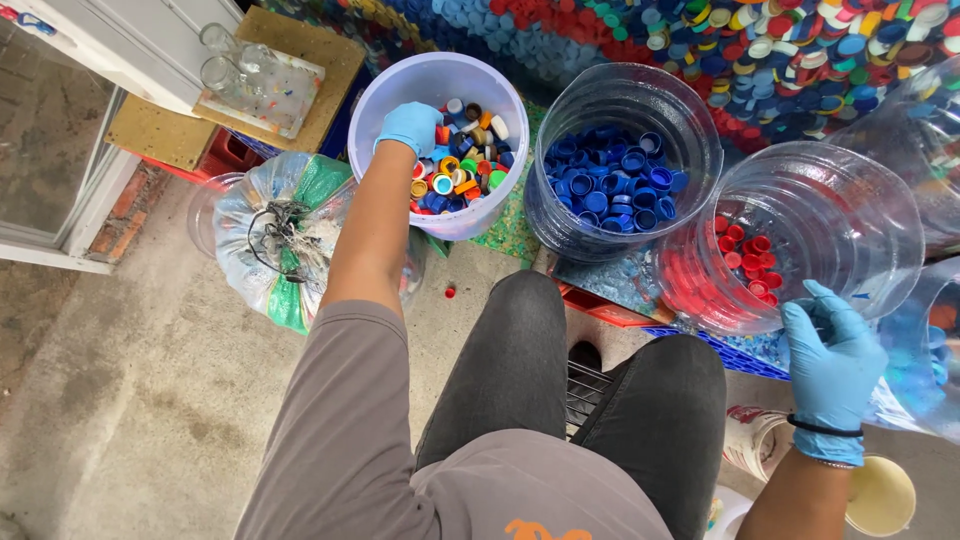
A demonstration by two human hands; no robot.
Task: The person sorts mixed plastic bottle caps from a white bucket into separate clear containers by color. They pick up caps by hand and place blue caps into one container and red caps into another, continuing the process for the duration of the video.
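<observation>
A seated person's blue-gloved left hand is reaching into a white plastic bucket of mixed coloured bottle caps, grip hidden; the gloved right hand is hovering, fingers loosely curled and empty, beside a clear container of red caps.

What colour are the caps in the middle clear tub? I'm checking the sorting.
Blue, all of them: the caps show plainly in the head view.

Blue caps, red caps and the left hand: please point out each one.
blue caps (610, 185), head view, middle of the pile
red caps (748, 262), head view, middle of the cluster
left hand (410, 127), head view, back of the glove
</observation>
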